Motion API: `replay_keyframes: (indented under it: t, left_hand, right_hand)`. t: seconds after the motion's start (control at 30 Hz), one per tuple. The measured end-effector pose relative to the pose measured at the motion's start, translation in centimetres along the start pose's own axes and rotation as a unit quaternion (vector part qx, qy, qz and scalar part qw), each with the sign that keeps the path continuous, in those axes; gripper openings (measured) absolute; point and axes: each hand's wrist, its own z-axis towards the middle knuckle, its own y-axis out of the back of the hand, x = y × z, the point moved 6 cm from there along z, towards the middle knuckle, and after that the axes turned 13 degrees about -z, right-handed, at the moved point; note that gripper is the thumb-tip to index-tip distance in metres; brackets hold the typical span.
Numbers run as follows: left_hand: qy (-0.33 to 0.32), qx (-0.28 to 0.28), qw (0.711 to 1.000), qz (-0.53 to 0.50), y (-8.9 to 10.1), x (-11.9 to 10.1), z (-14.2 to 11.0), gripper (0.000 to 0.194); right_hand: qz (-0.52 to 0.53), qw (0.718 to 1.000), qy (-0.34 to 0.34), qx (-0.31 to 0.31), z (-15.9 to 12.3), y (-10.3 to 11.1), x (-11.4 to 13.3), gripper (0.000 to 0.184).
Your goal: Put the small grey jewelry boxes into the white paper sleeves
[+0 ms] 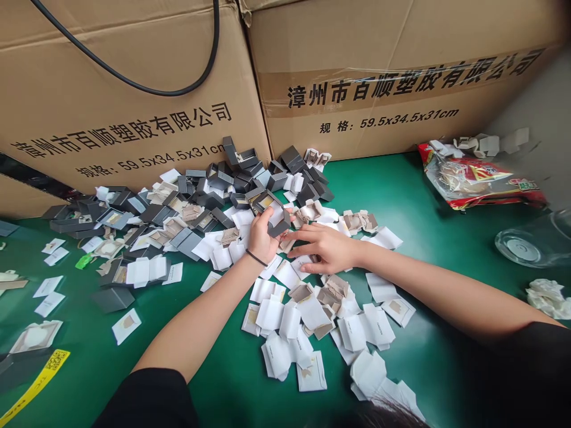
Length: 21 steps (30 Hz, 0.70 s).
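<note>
My left hand (pixel 264 235) is closed around a small dark grey box (pixel 279 217) whose lid stands open, with a pale inside showing. Close by on the right, my right hand (pixel 319 246) has its fingers stretched toward the box, apart from one another, over the white paper pieces. Folded white card inserts (pixel 272 314) lie scattered below and around both hands, some with small print. Behind the hands is a heap of dark grey boxes (pixel 209 184), many of them open, mixed with white inserts. The far side of the held box is hidden.
Two large cardboard cartons (pixel 379 35) stand along the back, a black cable (pixel 173 92) hanging before the left one. At right are a red snack bag (pixel 482 178), a clear cup (pixel 535 238) and crumpled tissue (pixel 548 297). A yellow strip (pixel 40 383) lies front left.
</note>
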Motion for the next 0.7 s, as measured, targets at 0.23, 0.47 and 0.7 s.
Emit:
replay_keyframes:
  t: [0.23,0.47,0.7]
  left_hand:
    - [0.008,0.002,1.0,-0.025,0.2,0.0,0.2,0.021]
    - [0.028,0.001,0.998,-0.051,0.1,0.0,0.1,0.025]
    - [0.031,-0.011,0.998,-0.046,0.2,-0.1,0.1,0.026]
  right_hand:
    - [0.033,0.998,-0.041,0.025,0.0,-0.8,-0.4,0.028]
    - [0.068,0.989,-0.126,0.041,-0.2,-0.9,-1.3,0.018]
    - [0.196,0.957,-0.208,-0.052,-0.2,1.0,-2.1,0.01]
